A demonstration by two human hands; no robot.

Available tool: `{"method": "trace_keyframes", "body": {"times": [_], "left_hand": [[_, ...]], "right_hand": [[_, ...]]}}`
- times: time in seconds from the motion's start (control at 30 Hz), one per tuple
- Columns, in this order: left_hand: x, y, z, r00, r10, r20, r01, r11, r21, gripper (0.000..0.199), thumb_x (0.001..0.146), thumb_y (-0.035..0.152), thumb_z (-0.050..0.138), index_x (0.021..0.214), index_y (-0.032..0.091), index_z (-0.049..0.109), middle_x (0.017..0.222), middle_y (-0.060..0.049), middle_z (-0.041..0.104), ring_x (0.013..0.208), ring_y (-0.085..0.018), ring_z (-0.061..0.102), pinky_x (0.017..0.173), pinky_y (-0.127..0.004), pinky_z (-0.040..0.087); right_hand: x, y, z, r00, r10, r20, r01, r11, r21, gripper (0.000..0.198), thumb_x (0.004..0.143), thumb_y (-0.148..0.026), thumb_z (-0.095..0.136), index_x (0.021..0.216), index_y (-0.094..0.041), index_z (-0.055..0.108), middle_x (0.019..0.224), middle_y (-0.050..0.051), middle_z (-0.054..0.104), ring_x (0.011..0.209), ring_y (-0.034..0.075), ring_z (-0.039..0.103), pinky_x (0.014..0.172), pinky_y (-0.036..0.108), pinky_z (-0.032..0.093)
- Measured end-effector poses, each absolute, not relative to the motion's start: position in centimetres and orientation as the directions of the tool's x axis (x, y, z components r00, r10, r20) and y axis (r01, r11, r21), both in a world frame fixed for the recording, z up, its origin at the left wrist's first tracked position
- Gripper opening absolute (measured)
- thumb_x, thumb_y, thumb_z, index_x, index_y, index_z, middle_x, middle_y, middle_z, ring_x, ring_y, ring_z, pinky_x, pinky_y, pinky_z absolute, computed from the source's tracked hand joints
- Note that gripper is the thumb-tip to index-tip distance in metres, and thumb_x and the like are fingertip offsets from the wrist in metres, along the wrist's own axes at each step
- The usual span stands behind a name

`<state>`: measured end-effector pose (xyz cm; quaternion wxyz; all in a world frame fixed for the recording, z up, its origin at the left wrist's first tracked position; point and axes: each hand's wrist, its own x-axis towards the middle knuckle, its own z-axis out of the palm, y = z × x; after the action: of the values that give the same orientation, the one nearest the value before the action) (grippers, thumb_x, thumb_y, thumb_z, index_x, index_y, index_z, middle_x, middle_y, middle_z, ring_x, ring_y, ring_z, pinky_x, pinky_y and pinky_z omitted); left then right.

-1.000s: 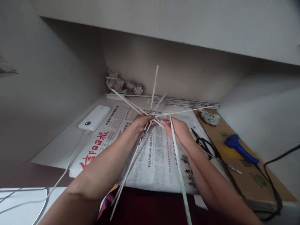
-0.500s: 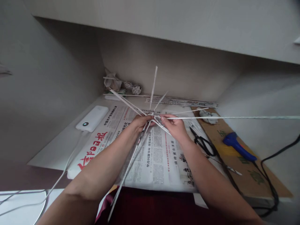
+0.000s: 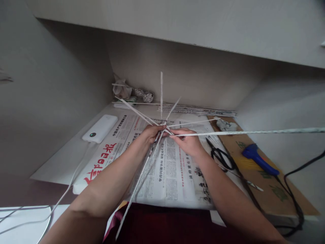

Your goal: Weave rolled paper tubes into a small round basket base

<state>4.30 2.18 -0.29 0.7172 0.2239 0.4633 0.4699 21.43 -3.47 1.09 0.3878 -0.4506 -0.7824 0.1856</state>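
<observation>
Several thin rolled-paper sticks (image 3: 142, 114) cross in a star shape above the newspaper. My left hand (image 3: 153, 133) pinches them near their crossing point, thumb on top. Close beside it, my right hand (image 3: 185, 138) has its fingers closed on one long paper stick (image 3: 243, 131), which stretches off past the right edge. One stick (image 3: 161, 91) points up and away from me, and others run down toward my lap. The fingers hide part of the crossing.
Newspaper (image 3: 152, 189) covers the table. Black scissors (image 3: 223, 157) and a blue glue gun (image 3: 260, 159) lie right, the latter on cardboard (image 3: 254, 145). A white power bank (image 3: 100, 128) lies left. A bundle of paper sticks (image 3: 200, 110) lies along the back wall.
My right hand has moved slightly down, bringing the long stick lower and nearer me. The far-pointing stick now stands more upright in view. My left hand keeps its grip.
</observation>
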Motion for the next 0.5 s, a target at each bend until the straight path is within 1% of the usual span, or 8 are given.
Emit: {"method": "trace_keyframes", "body": {"times": [0.1,0.2,0.27,0.37,0.5], "left_hand": [[4.28,2.06,-0.38,0.143,0.887,-0.439,-0.458,0.453,0.765,0.013,0.078,-0.001,0.068,0.068,0.006,0.065,0.059,-0.007,0.067,0.049,-0.014,0.065,0.049,-0.021,0.058],[4.22,2.01,-0.55,0.167,0.894,-0.417,-0.458,0.445,0.77,0.014,0.076,0.002,0.073,0.067,0.007,0.064,0.056,-0.006,0.065,0.046,-0.013,0.063,0.045,-0.02,0.055],[4.23,2.02,-0.65,0.18,0.897,-0.403,-0.469,0.438,0.767,0.015,0.073,0.003,0.076,0.066,0.007,0.064,0.057,-0.007,0.065,0.047,-0.014,0.064,0.045,-0.021,0.056],[4.38,1.96,-0.72,0.186,0.904,-0.384,-0.475,0.425,0.771,0.017,0.069,0.002,0.08,0.066,0.006,0.063,0.059,-0.008,0.066,0.048,-0.016,0.065,0.046,-0.023,0.057],[4.68,1.71,-0.67,0.114,0.92,-0.374,-0.467,0.382,0.798,0.022,0.062,0.002,0.083,0.064,0.008,0.062,0.057,-0.006,0.066,0.047,-0.017,0.064,0.045,-0.024,0.056]], "right_hand": [[21.42,-3.49,0.92,-0.363,0.812,0.456,0.595,0.579,-0.557,0.022,0.089,-0.029,0.064,0.106,-0.027,0.077,0.107,0.004,0.076,0.1,0.021,0.069,0.093,0.035,0.05],[21.35,-3.45,0.76,-0.43,0.78,0.455,0.627,0.621,-0.471,0.021,0.09,-0.027,0.061,0.105,-0.029,0.078,0.106,0.003,0.076,0.098,0.021,0.068,0.092,0.036,0.048],[21.29,-3.4,0.73,-0.457,0.761,0.461,0.633,0.642,-0.432,0.023,0.091,-0.026,0.06,0.106,-0.03,0.077,0.106,0.002,0.077,0.097,0.021,0.068,0.092,0.036,0.047],[21.21,-3.29,0.69,-0.492,0.732,0.472,0.624,0.674,-0.395,0.024,0.092,-0.025,0.059,0.108,-0.03,0.077,0.105,0.003,0.077,0.095,0.02,0.067,0.091,0.036,0.046],[21.1,-3.23,0.51,-0.535,0.72,0.442,0.609,0.691,-0.39,0.027,0.09,-0.021,0.059,0.108,-0.03,0.076,0.106,0.003,0.077,0.097,0.022,0.066,0.092,0.037,0.047]]}}
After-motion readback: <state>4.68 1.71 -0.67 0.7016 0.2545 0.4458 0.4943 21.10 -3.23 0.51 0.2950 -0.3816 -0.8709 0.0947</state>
